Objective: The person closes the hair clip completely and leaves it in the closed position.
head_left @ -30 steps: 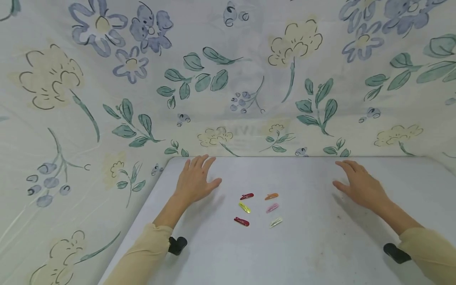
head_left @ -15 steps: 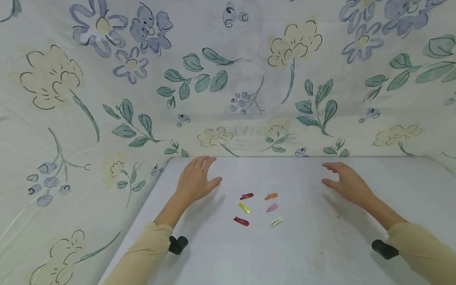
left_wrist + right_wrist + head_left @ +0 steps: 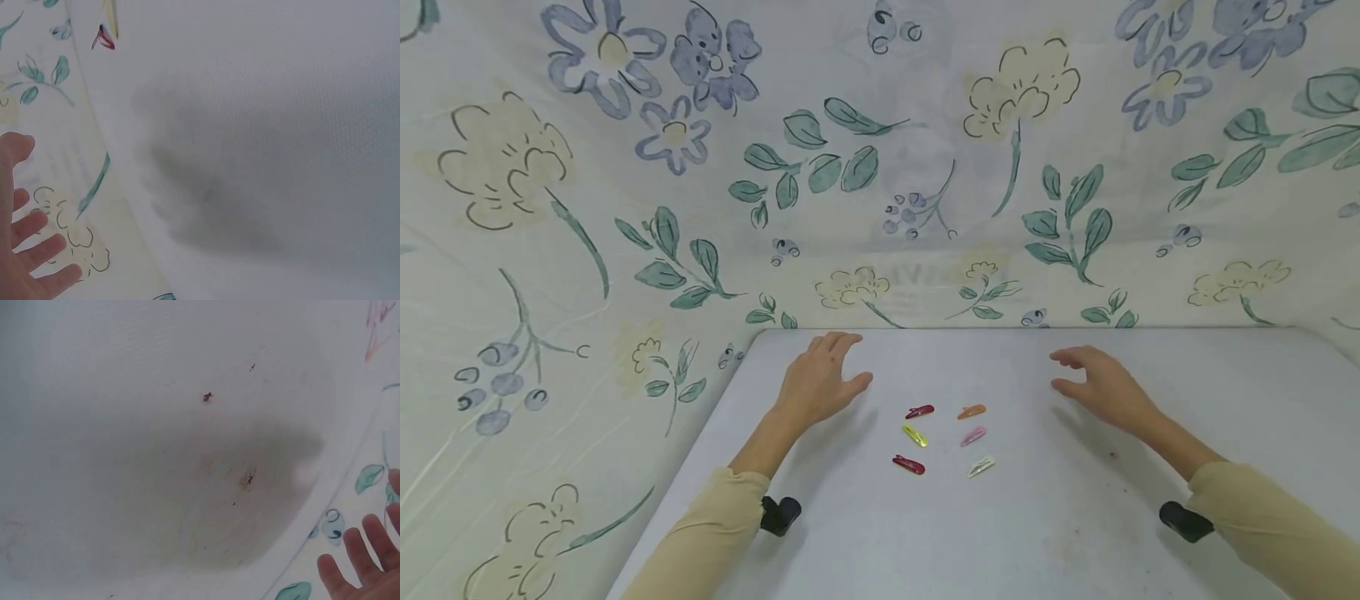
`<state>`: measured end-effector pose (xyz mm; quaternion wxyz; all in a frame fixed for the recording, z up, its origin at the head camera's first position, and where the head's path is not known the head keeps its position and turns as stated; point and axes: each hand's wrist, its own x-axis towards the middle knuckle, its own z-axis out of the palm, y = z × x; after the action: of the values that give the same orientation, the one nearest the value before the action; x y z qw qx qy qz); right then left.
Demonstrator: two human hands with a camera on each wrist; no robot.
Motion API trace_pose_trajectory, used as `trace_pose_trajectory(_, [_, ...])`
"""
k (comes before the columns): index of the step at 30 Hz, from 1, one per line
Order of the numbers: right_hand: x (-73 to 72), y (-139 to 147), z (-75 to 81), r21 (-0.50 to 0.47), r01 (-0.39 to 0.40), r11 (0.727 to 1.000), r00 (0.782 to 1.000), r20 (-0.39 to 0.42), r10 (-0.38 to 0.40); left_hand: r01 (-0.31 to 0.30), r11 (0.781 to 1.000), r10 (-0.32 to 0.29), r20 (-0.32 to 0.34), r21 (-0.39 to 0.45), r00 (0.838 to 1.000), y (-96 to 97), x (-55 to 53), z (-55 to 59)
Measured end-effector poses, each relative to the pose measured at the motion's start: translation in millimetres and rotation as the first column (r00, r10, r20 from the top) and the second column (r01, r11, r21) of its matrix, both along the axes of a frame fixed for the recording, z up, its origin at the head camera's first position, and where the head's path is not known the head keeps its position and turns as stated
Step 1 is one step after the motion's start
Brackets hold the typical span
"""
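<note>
Several small snap hair clips lie in two columns on the white table [image 3: 940,533]. The left column has a red hair clip [image 3: 920,412], a yellow hair clip [image 3: 915,435] and a second red hair clip [image 3: 909,465]. To the right are an orange hair clip [image 3: 972,411], a pink hair clip [image 3: 973,437] and a pale hair clip [image 3: 981,467]. My left hand [image 3: 817,382] hovers left of the clips, fingers spread and holding nothing. Opposite it, my right hand [image 3: 1105,387] is raised over the table, fingers loosely bent, with nothing in its grasp.
A floral cloth [image 3: 925,167] hangs behind the table's far edge and down its left side. Black wrist cameras sit under both sleeves, one by the left forearm [image 3: 748,454]. Brown specks [image 3: 249,480] mark the tabletop on the right.
My right hand has moved left over the table, toward the hair clips. The left hand has shifted very slightly to the right. The clips lie where they were.
</note>
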<state>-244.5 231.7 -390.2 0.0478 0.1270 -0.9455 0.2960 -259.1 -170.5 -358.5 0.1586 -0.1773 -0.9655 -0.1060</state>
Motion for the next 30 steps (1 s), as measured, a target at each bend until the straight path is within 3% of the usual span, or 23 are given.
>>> trace_pose_trajectory(20, [-7.6,-45.9,0.1,0.02,-0.054,0.998,0.998,0.026,0.053,0.023,1.0,-0.023,0.009,0.015,1.0,15.5,-1.2,4.5])
trace_pose_trajectory(30, [-8.0,-77.8,2.1,0.01,-0.116,0.993,0.991,0.062,0.115,0.04,0.999,-0.042,0.09,0.024,0.995,22.4,-1.2,1.6])
